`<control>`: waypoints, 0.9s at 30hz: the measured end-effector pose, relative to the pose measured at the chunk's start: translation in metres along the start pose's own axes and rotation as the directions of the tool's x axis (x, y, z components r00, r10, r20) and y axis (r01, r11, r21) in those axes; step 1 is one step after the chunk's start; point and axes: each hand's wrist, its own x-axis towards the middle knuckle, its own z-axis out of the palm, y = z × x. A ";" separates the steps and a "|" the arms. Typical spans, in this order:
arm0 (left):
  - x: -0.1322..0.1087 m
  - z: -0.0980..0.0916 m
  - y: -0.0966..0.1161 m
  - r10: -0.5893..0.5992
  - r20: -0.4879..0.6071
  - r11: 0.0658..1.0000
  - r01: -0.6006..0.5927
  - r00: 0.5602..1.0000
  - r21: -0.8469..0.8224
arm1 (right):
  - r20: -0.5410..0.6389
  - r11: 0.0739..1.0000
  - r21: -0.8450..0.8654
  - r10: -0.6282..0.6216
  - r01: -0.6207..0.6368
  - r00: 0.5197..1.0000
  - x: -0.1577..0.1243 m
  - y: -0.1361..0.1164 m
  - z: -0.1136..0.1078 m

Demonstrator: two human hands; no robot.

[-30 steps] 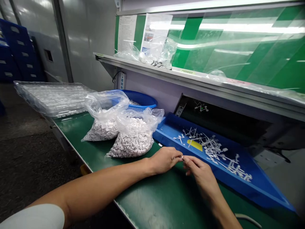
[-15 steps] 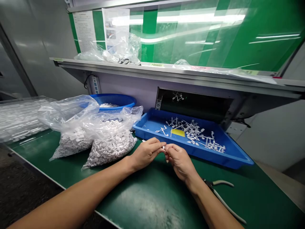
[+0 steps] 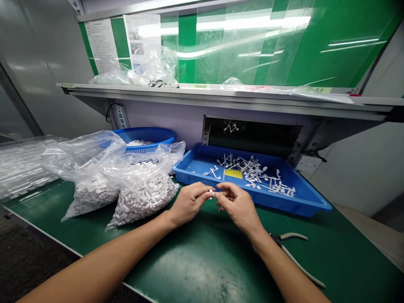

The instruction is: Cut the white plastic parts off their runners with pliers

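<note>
In front of the blue tray, my left hand pinches a small white plastic part between thumb and forefinger. My right hand meets it from the other side, its thumb tip against the part's right end and its forefinger lifted a little. The fingertips cover much of the part, so its exact shape is hard to make out. Behind the hands, the blue tray holds many white plastic sprues and a yellow label. Pliers with pale handles lie beside my right forearm.
Two clear bags of small white parts stand on the green table at left. Behind them are a blue basket and clear plastic packaging. A shelf overhangs the back of the table.
The fingertips have drawn slightly apart, and more of the white part shows between them. My right forefinger has lifted. The whole view has shifted slightly.
</note>
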 end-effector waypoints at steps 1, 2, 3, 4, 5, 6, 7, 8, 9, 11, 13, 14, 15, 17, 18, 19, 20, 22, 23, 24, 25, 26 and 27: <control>0.000 0.000 0.001 -0.015 0.009 1.000 0.015 1.000 -0.020 | 0.017 1.000 0.011 -0.007 0.007 1.000 0.000 -0.001 0.000; 0.001 0.000 0.002 -0.030 0.022 0.999 0.031 0.999 -0.045 | 0.042 1.000 0.023 -0.013 0.012 0.999 0.000 -0.002 -0.001; 0.001 -0.001 0.003 -0.050 0.040 0.996 0.053 0.998 -0.077 | 0.069 0.999 0.034 -0.019 0.017 0.997 0.000 -0.003 -0.001; 0.001 0.000 0.004 -0.078 0.063 0.989 0.085 0.995 -0.118 | 0.091 0.999 0.045 -0.024 0.020 0.996 0.000 -0.003 -0.002; 0.001 0.000 0.004 -0.112 0.091 0.977 0.127 0.990 -0.170 | 0.107 0.998 0.054 -0.026 0.020 0.994 -0.001 -0.004 -0.003; 0.002 0.000 0.004 -0.151 0.124 0.957 0.176 0.981 -0.230 | 0.120 0.998 0.064 -0.026 0.018 0.992 0.000 -0.004 -0.004; 0.002 0.001 0.003 -0.190 0.161 0.929 0.231 0.968 -0.290 | 0.132 0.997 0.073 -0.024 0.014 0.991 0.000 -0.004 -0.005; 0.002 0.001 0.002 -0.224 0.201 0.894 0.283 0.954 -0.347 | 0.146 0.997 0.081 -0.019 0.007 0.989 0.000 -0.004 -0.006; 0.002 0.002 0.001 -0.252 0.242 0.855 0.333 0.937 -0.399 | 0.160 0.996 0.087 -0.011 -0.003 0.987 0.000 -0.004 -0.008; 0.002 0.003 -0.001 -0.295 0.326 0.762 0.427 0.898 -0.487 | 0.193 0.995 0.091 0.013 -0.031 0.981 0.000 -0.004 -0.009; 0.001 0.004 -0.003 -0.323 0.409 0.652 0.514 0.853 -0.557 | 0.226 0.993 0.096 0.038 -0.061 0.973 -0.001 -0.004 -0.010; 0.001 0.003 -0.004 -0.329 0.445 0.600 0.548 0.833 -0.582 | 0.244 0.992 0.103 0.048 -0.076 0.969 -0.001 -0.004 -0.010; 0.001 0.003 -0.005 -0.333 0.472 0.556 0.574 0.816 -0.601 | 0.265 0.990 0.112 0.057 -0.089 0.963 -0.002 -0.004 -0.010; 0.001 0.002 -0.006 -0.330 0.510 0.501 0.605 0.795 -0.619 | 0.300 0.985 0.131 0.069 -0.112 0.951 -0.002 -0.005 -0.011; 0.001 0.002 -0.007 -0.326 0.523 0.486 0.614 0.787 -0.622 | 0.313 0.983 0.140 0.072 -0.121 0.947 -0.003 -0.006 -0.011; 0.000 0.001 -0.008 -0.322 0.533 0.475 0.621 0.782 -0.624 | 0.320 0.981 0.145 0.074 -0.126 0.945 -0.003 -0.007 -0.011; 0.000 0.001 -0.008 -0.318 0.539 0.467 0.624 0.780 -0.627 | 0.322 0.981 0.148 0.073 -0.127 0.944 -0.004 -0.008 -0.011; 0.000 0.001 -0.009 -0.312 0.542 0.457 0.624 0.780 -0.634 | 0.313 0.981 0.150 0.068 -0.120 0.947 -0.004 -0.009 -0.011; 0.000 0.001 -0.009 -0.312 0.541 0.453 0.623 0.781 -0.637 | 0.305 0.982 0.150 0.065 -0.115 0.950 -0.004 -0.009 -0.010; 0.001 0.001 -0.009 -0.316 0.537 0.449 0.622 0.782 -0.641 | 0.296 0.982 0.151 0.062 -0.110 0.953 -0.004 -0.008 -0.010; 0.001 0.002 -0.008 -0.324 0.527 0.444 0.618 0.786 -0.649 | 0.285 0.983 0.153 0.058 -0.105 0.957 -0.003 -0.008 -0.009; 0.002 0.003 -0.008 -0.334 0.509 0.438 0.609 0.793 -0.661 | 0.269 0.983 0.156 0.053 -0.098 0.962 -0.002 -0.006 -0.008; 0.002 0.004 -0.007 -0.347 0.485 0.431 0.595 0.803 -0.678 | 0.247 0.983 0.159 0.045 -0.086 0.968 -0.001 -0.005 -0.008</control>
